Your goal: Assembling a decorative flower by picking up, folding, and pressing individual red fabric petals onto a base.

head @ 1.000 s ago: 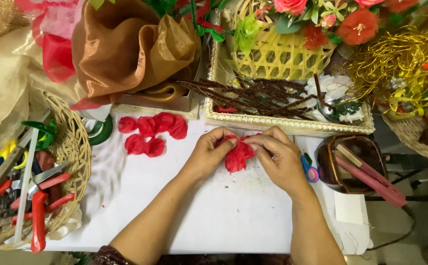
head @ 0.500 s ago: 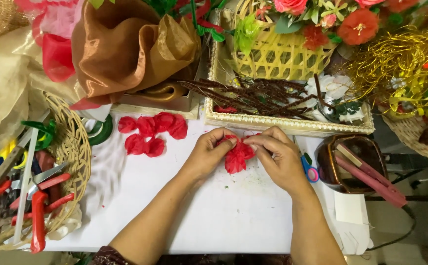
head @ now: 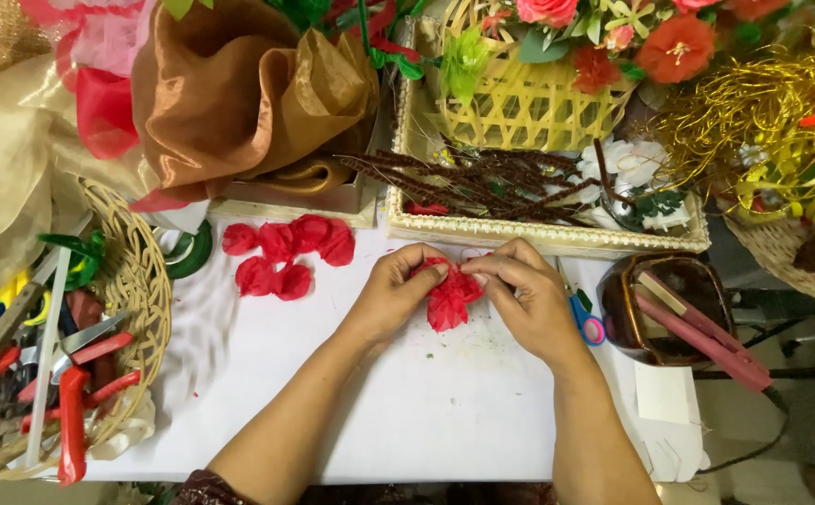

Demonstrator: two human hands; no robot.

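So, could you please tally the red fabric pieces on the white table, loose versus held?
Loose red petals: 6, as far as the cluster shows
Red flower held by left hand and right hand: 1
Total: 7

Six small red petals [head: 288, 253] lie on the white bench [head: 407, 411]. A round basket [head: 136, 309] of tools sits left. Brown twigs [head: 482, 182] fill a tray [head: 538, 236].

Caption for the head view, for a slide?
Both hands, left and right, pinch a red flower over a white table.
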